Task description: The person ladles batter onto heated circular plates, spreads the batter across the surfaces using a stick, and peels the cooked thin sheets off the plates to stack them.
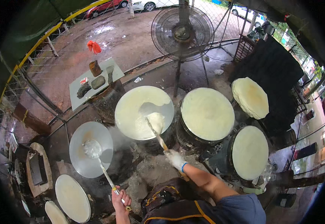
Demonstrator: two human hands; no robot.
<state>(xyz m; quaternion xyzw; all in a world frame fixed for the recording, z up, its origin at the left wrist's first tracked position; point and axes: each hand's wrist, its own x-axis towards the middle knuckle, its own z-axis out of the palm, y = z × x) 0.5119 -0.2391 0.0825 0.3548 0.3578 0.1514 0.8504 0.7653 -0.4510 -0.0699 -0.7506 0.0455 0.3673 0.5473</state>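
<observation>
My right hand (175, 159), in a white work glove, grips a long stick-like handle (160, 139). Its far end meets a pale lump of batter or dough (156, 122) on a round griddle (166, 110). A thin cream layer (131, 103) coats most of that griddle, with grey metal bare at the centre and right. My bare left hand (121, 199) holds a long handle with brass-coloured fittings (106, 174). At its end a round, shiny, pale head (92, 149) lies over the middle of a grey metal griddle (78, 162); what it is made of is unclear.
Coated round griddles stand around me: one ahead right (207, 113), one right (250, 152), one left (72, 198). A pale round stack (250, 98) lies near black cloth (268, 70). A pedestal fan (182, 33) stands ahead, and a board (75, 89) holds stones and a scraper (110, 74).
</observation>
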